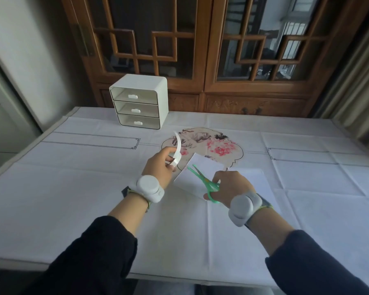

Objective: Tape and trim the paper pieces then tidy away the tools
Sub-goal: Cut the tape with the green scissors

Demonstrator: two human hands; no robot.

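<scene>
Two hands are seen over one table point(73, 188) that is covered with a white cloth. One roll of white tape point(174, 161) is pinched between the thumb and fingers of the left hand point(160, 167), and one loose strip point(178, 143) is curled upward from it. One pair of green-handled scissors point(207, 182) is gripped by the right hand point(230, 186), whose fingers are curled through the loops. The blades are slightly parted and pointed up and leftward over the paper.

Two white paper sheets appear to be laid at the table's middle: one sheet point(202, 167) between the hands, under the scissors, and another sheet point(254, 177) just beyond the right hand. Whether they are joined cannot be told. One fan-shaped flower picture point(211, 143) is partly covered by the nearer sheet.

One white drawer box point(140, 103), with three drawers counted, is set at the far edge. Two grey devices are worn, one device point(148, 188) on the left wrist and one device point(243, 207) on the right.
</scene>
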